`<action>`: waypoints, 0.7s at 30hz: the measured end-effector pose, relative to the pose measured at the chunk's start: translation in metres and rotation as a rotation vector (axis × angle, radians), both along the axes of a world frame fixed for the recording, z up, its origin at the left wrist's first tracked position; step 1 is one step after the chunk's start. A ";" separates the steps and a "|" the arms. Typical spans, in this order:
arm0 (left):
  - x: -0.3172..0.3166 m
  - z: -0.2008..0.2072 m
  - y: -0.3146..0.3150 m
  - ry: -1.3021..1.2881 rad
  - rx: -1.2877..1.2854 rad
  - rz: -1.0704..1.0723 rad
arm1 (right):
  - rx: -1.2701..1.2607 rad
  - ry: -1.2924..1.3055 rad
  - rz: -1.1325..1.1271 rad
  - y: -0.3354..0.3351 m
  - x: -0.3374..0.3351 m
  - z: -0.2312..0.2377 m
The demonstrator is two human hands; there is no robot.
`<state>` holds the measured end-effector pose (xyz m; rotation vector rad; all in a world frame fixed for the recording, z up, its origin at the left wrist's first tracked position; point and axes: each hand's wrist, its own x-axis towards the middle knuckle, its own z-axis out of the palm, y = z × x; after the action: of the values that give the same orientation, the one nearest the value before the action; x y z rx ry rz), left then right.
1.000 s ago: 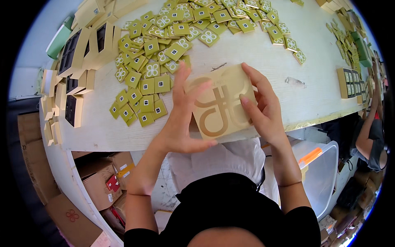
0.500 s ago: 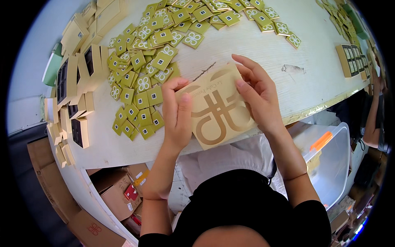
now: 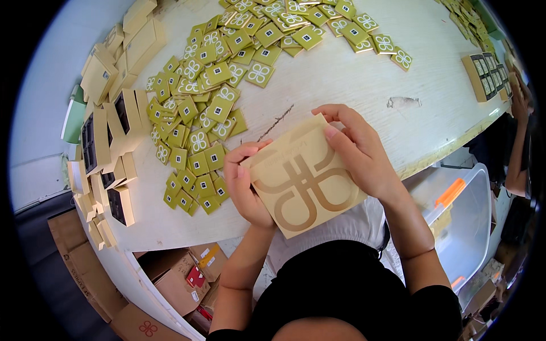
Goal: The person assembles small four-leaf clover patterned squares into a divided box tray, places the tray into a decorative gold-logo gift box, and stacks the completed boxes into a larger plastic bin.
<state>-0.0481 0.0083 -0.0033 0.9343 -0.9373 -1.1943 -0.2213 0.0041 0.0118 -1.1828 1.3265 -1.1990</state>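
Note:
A cream square box (image 3: 304, 176) with a large brown looped emblem is held between my two hands, over the near edge of the table. My left hand (image 3: 248, 187) grips its left side, thumb on the top face and fingers curled behind the far edge. On the right side, my right hand (image 3: 364, 153) holds the far right corner, its thumb along the upper face. The underside of the box is hidden. Beyond my left hand lies a heap of small olive-green square packets (image 3: 219, 105), some showing a white emblem, others a small dark square.
Cream boxes (image 3: 95, 139), some with dark insides, are stacked along the left edge. Filled boxes (image 3: 483, 77) sit at the far right near another person's arm (image 3: 517, 142). A clear plastic bin (image 3: 475, 221) with orange handles stands right of me; cardboard cartons (image 3: 176, 284) sit below the table.
The box has come nearer to my body and lower in view, and its top face now shows more squarely. Both hands moved with it and keep their hold.

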 end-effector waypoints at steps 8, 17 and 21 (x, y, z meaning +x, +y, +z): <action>0.012 -0.002 0.017 -0.442 -0.027 0.077 | 0.156 0.390 0.084 0.024 -0.017 0.031; 0.034 0.030 0.050 -0.456 0.346 -0.324 | 0.151 0.269 0.012 0.048 -0.011 0.029; 0.037 0.034 0.052 -0.357 0.277 -0.308 | 0.078 0.171 0.000 0.050 -0.010 0.026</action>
<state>-0.0110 0.0602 0.0309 1.2871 -1.2547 -1.4721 -0.2309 0.0540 0.0378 -1.2514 1.4865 -1.0548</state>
